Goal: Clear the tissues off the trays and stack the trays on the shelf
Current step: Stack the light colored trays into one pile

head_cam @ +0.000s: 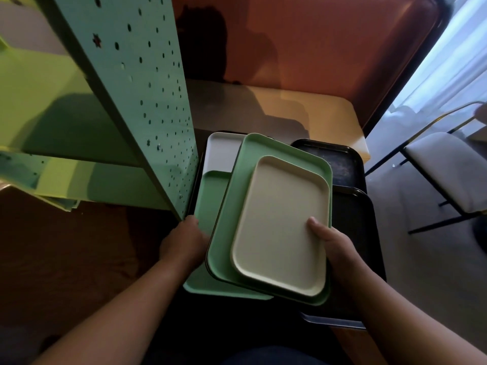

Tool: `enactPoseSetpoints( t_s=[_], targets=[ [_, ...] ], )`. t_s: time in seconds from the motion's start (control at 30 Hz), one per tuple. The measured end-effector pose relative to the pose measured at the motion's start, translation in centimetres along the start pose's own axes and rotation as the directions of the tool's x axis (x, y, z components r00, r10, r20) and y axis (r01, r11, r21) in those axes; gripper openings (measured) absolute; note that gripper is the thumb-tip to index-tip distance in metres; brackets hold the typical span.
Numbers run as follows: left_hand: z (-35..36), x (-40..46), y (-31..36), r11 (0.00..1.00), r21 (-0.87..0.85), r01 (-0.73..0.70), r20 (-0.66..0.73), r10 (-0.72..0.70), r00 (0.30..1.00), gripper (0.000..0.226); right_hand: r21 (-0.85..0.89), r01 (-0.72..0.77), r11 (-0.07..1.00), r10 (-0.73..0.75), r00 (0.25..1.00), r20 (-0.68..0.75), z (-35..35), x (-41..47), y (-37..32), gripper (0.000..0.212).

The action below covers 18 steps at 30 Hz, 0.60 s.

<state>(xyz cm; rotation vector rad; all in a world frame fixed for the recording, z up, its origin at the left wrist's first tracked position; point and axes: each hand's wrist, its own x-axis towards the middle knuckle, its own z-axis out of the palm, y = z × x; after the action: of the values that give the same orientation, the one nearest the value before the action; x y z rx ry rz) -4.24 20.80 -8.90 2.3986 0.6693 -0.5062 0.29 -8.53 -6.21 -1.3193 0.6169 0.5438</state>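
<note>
A small cream tray [282,225] lies inside a larger green tray [250,185], and both are lifted and tilted above the table. My right hand [333,241] grips their right edge, thumb on the cream tray's rim. My left hand [184,238] holds the left edge of the green tray, fingers hidden underneath. Below them rest another green tray [210,196], a white tray [224,148] and black trays [340,162]. No tissues show on any tray. The green shelf [66,122] stands at the left.
A perforated teal side panel [147,88] of the shelf stands close to the trays' left. The tan table [316,111] runs back to an orange bench backrest [316,43]. A white-cushioned chair [448,164] stands at the right by a bright window.
</note>
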Motion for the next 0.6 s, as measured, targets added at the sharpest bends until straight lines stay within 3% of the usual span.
enactPoseSetpoints(
  t_s=[0.1, 0.27, 0.43, 0.6],
  targets=[
    [1.7, -1.1, -2.2, 0.971, 0.229, 0.068, -0.062, -0.055, 0.997, 0.034, 0.004, -0.016, 1.000, 0.016, 1.000, -0.025, -0.5, 0.3, 0.6, 0.050],
    [2.6, -0.4, -4.2, 0.970, 0.212, 0.123, -0.095, -0.105, 0.990, 0.029, -0.042, -0.032, 0.999, 0.029, 0.997, -0.070, -1.1, 0.9, 1.0, 0.043],
    [2.1, -0.4, -4.0, 0.970, 0.240, 0.028, -0.146, 0.007, 0.989, 0.014, -0.088, -0.033, 0.996, 0.028, 0.998, -0.064, -0.7, 0.9, 1.2, 0.031],
    [2.4, -1.0, -3.2, 0.971, 0.203, 0.122, -0.148, -0.093, 0.985, 0.017, -0.116, -0.043, 0.992, 0.034, 0.997, -0.073, -0.3, 1.1, 1.7, 0.036]
  ],
)
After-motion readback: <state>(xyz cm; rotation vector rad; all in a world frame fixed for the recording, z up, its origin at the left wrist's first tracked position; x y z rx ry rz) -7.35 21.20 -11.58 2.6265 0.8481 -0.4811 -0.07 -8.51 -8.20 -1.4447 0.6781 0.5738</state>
